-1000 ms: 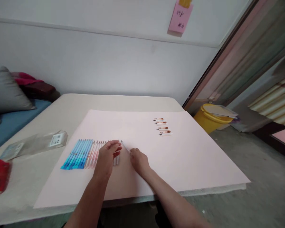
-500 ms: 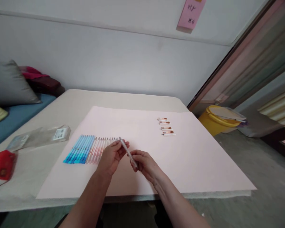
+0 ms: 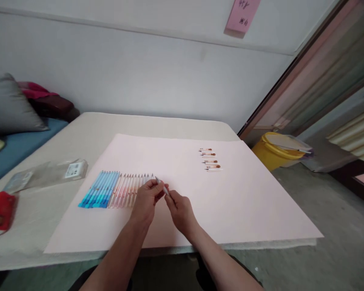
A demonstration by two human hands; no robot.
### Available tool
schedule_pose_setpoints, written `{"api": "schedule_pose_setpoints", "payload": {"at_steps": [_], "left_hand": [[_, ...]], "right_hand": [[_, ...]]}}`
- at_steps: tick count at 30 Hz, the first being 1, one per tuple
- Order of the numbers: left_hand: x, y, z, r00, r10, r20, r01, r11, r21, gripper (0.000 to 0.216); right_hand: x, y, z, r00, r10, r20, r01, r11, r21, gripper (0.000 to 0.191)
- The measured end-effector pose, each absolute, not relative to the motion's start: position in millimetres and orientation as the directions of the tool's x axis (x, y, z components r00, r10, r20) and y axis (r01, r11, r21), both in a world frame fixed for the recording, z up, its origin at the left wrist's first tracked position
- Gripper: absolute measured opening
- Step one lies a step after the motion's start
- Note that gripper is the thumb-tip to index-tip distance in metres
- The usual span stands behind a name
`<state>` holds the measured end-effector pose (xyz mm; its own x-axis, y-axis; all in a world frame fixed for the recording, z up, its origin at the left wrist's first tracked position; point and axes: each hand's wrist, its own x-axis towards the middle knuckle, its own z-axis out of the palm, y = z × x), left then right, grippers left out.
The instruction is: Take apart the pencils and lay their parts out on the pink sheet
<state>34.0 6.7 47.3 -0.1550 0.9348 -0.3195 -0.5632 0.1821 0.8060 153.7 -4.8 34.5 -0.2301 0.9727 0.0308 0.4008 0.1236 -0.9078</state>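
My left hand point(image 3: 148, 200) and my right hand point(image 3: 178, 208) meet over the pale pink sheet point(image 3: 245, 202), both pinched on one thin pale pen point(image 3: 163, 188). The pen's tip points up and left, between my left fingers. Just left of my hands lies a neat row of pens point(image 3: 115, 190) side by side: blue ones on the left, pinkish clear ones on the right, partly hidden by my left hand. Several small pen caps point(image 3: 210, 160) lie in a column farther right on the sheet.
The sheet covers a beige table point(image 3: 79, 137). At the table's left lie a clear plastic packet point(image 3: 45, 176) and a red pack point(image 3: 0, 212). A yellow bucket point(image 3: 268, 155) stands on the floor at right. Cushions lie at the far left.
My right hand lifted one pen off the end of the row, and my left hand came up from the row to grip its tip end. Both hands now hold it closer together.
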Motion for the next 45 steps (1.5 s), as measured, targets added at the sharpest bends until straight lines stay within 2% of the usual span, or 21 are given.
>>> {"api": "schedule_pose_setpoints", "payload": {"at_steps": [2,3,6,9,12,15,21,26,31,36,41,45], "left_hand": [[34.3,6.5,46.4,-0.193,0.923,-0.334,-0.53,0.188,0.826,0.02],[34.1,6.4,46.7,-0.193,0.921,-0.339,-0.529,0.193,0.826,0.019],[32.3,6.4,49.7,-0.096,0.939,-0.33,-0.605,0.208,0.769,0.023],[29.7,6.7,51.6,-0.035,0.953,-0.299,-0.634,0.21,0.744,0.031],[28.2,7.1,49.9,-0.153,0.946,-0.285,-0.514,0.17,0.841,0.024],[28.3,7.4,48.9,-0.215,0.927,-0.306,-0.401,0.202,0.894,0.025],[27.9,8.3,51.6,-0.112,0.949,-0.294,-0.58,0.178,0.795,0.033],[26.1,9.1,48.8,-0.23,0.912,-0.339,-0.44,0.214,0.872,0.032],[26.1,9.5,49.4,-0.129,0.941,-0.313,-0.589,0.182,0.788,0.031],[24.6,10.2,47.1,-0.221,0.907,-0.359,-0.492,0.214,0.844,0.032],[25.8,9.1,49.6,-0.112,0.941,-0.319,-0.588,0.196,0.784,0.036],[26.2,8.3,50.3,-0.213,0.915,-0.344,-0.465,0.214,0.859,0.036]], "right_hand": [[153.4,-5.5,34.3,-0.209,0.973,0.094,0.527,0.193,-0.828,0.024],[153.6,-4.9,34.4,-0.209,0.974,0.085,0.525,0.185,-0.831,0.024],[155.8,-0.8,35.7,-0.255,0.964,-0.078,0.335,0.012,-0.942,0.026],[158.9,2.8,37.5,-0.333,0.923,-0.192,0.16,-0.145,-0.976,0.024],[159.7,2.2,36.6,-0.32,0.938,-0.129,0.179,-0.073,-0.981,0.024],[159.3,0.5,33.6,-0.304,0.95,-0.073,0.245,0.004,-0.969,0.028],[163.2,1.8,31.8,-0.293,0.953,-0.075,0.272,0.008,-0.962,0.027],[163.5,1.0,33.9,-0.3,0.951,-0.077,0.285,0.012,-0.958,0.028],[165.0,2.0,34.2,-0.298,0.952,-0.071,0.275,0.014,-0.961,0.026],[165.8,2.7,34.0,-0.293,0.953,-0.077,0.279,0.008,-0.96,0.028],[165.4,1.6,37.2,-0.306,0.946,-0.11,0.258,-0.029,-0.966,0.024],[165.1,1.0,39.2,-0.33,0.937,-0.111,0.269,-0.019,-0.963,0.027]]}}
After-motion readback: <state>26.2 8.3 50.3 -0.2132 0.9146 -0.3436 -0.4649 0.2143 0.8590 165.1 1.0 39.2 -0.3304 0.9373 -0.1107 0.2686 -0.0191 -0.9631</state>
